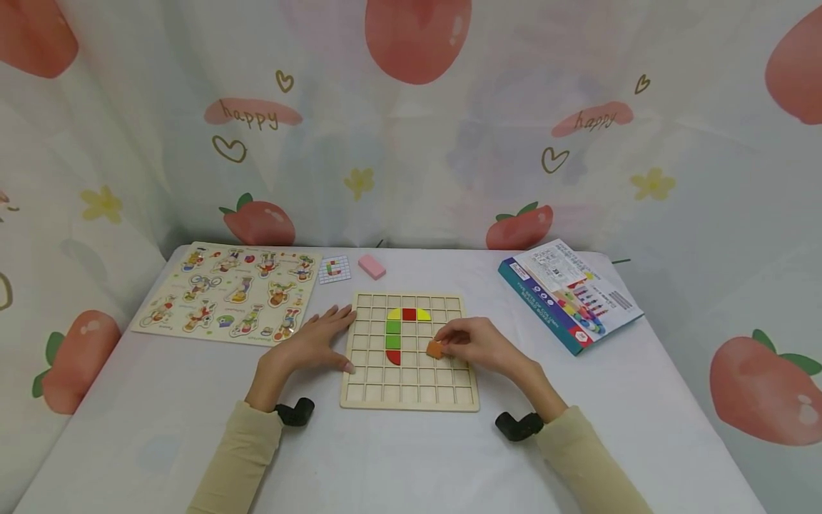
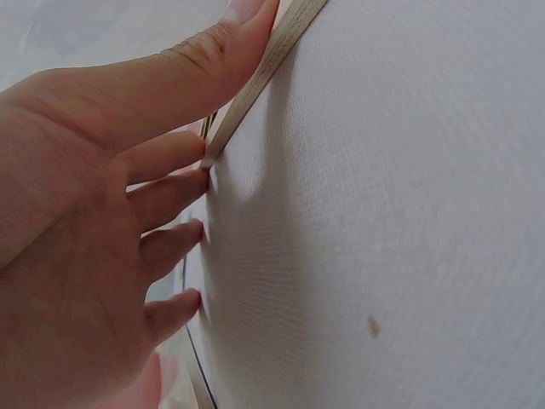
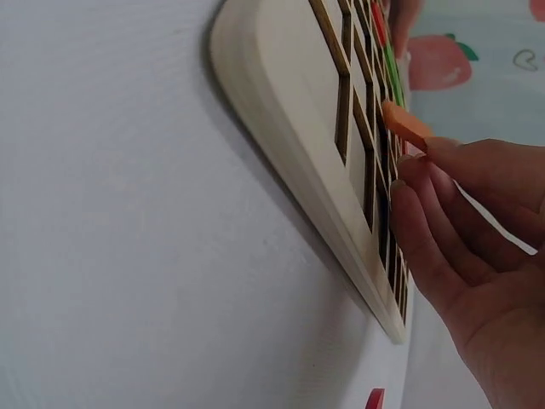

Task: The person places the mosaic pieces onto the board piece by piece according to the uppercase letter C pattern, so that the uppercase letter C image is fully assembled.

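Note:
A wooden grid board (image 1: 409, 400) lies at the middle of the table. Several coloured tiles sit in its cells: a red square tile (image 1: 409, 314) between two yellow rounded tiles, green tiles (image 1: 393, 327) down one column, and a red rounded tile (image 1: 394, 357) below them. My right hand (image 1: 478, 344) pinches an orange tile (image 1: 434, 349) between thumb and fingers, over the right half of the board; in the right wrist view the orange tile (image 3: 406, 123) is tilted. My left hand (image 1: 311, 341) rests at the board's left edge, its fingers extended and thumb touching the side (image 2: 264, 81).
Beyond the board lie a small pattern card (image 1: 335, 269) and a pink block (image 1: 372, 267). A wooden picture puzzle (image 1: 225, 293) is at the back left, close to my left hand. A flat box (image 1: 571, 294) lies at the back right. Printed curtains hang behind and beside the table.

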`<state>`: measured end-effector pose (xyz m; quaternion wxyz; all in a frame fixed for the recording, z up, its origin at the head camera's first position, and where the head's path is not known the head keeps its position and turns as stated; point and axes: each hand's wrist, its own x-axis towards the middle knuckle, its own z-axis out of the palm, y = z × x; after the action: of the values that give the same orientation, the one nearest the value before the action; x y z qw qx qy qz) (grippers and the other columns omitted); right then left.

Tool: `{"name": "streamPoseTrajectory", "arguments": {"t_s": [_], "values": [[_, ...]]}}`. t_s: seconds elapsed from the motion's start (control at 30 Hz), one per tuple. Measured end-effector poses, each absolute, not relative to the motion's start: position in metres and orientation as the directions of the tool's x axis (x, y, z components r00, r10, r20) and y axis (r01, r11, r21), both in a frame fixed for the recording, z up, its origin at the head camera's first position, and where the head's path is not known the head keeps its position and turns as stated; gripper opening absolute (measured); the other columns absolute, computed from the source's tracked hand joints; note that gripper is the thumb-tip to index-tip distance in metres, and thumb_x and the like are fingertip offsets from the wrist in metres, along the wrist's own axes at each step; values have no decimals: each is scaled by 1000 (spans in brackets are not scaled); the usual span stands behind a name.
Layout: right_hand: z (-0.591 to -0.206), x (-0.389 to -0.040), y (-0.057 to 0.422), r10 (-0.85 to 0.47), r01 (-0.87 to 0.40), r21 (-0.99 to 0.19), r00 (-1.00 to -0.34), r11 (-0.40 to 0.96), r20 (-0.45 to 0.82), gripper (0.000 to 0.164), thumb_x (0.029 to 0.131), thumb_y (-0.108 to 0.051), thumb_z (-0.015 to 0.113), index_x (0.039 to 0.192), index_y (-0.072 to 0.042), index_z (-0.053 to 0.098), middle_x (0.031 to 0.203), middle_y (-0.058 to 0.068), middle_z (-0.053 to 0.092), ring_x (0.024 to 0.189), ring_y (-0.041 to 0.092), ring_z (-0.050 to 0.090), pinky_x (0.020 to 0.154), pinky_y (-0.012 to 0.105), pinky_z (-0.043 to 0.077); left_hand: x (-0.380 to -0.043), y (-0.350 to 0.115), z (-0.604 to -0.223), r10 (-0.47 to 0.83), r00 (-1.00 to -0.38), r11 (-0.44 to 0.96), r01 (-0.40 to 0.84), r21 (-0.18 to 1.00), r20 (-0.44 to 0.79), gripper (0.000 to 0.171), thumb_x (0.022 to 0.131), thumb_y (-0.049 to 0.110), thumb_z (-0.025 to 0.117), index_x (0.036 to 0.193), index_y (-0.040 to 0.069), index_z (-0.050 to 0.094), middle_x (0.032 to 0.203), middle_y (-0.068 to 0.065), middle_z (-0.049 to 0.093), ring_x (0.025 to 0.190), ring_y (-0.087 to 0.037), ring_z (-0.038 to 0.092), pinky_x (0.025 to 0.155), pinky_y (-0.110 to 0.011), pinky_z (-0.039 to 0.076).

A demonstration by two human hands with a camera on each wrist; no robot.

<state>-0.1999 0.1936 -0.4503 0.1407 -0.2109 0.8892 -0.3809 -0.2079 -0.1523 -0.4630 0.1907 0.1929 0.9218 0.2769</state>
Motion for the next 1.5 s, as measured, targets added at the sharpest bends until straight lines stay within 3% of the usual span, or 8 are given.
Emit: {"name": "streamPoseTrajectory", "arguments": {"t_s": [0.5, 0.97, 1.2, 1.5], "values": [[-453, -203, 185, -563, -330, -714, -819, 618, -108, 32, 89, -14, 80, 120, -7, 75, 98, 4, 68, 84, 15, 57, 70, 20, 51, -208, -151, -463, 466, -849, 782, 263, 565, -250, 106, 78, 38, 89, 162, 6, 31, 172, -13, 20, 160, -38, 9, 130, -59, 7], [-454, -203, 176, -535, -315, -699, -837, 642, -114, 13, 90, -16, 81, 100, -15, 73, 90, -4, 68, 81, 14, 59, 73, 20, 53, -208, -150, -462, 465, -850, 780, 261, 569, -246, 106, 79, 35, 89, 162, 5, 30, 171, -15, 20, 160, -39, 9, 130, -59, 6], [-453, -203, 166, -555, -326, -732, -827, 598, -85, 11, 94, -18, 76, 104, -14, 75, 96, -3, 73, 85, 12, 64, 81, 21, 57, -206, -151, -460, 454, -855, 783, 249, 570, -250, 106, 78, 35, 89, 162, 6, 31, 171, -14, 21, 160, -38, 9, 130, -58, 7], [-457, -204, 155, -555, -291, -765, -825, 574, -103, 11, 96, -13, 73, 106, -9, 74, 97, 2, 74, 76, 11, 67, 75, 19, 60, -208, -150, -461, 461, -850, 779, 251, 575, -254, 106, 79, 36, 89, 162, 6, 30, 172, -13, 19, 160, -38, 8, 130, -58, 5]]}}
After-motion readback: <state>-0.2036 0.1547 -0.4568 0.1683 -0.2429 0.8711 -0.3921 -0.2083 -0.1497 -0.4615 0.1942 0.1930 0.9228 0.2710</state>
